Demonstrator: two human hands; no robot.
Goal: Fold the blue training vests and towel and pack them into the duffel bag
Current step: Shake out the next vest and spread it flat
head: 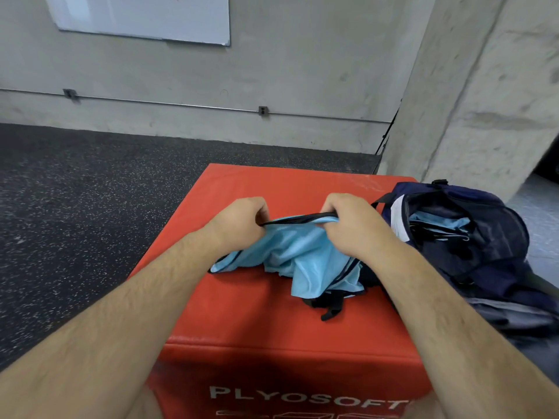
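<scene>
A light blue training vest [298, 257] with black trim lies crumpled on the red plyo box [242, 316]. My left hand [242, 220] and my right hand [351, 222] both grip its upper trimmed edge and hold it taut a little above the box. The rest of the vest hangs down onto the box top. At the right stands the open navy duffel bag [490, 237], with light blue fabric [438, 225] showing inside its mouth. A black strap with a buckle [329, 306] lies on the box under the vest's right side.
The red box carries white lettering on its front face. Dark speckled rubber floor [75, 222] spreads to the left and behind. A concrete wall [272, 71] with a conduit and a whiteboard [145, 16] stands at the back, and a concrete pillar [478, 101] rises at the right.
</scene>
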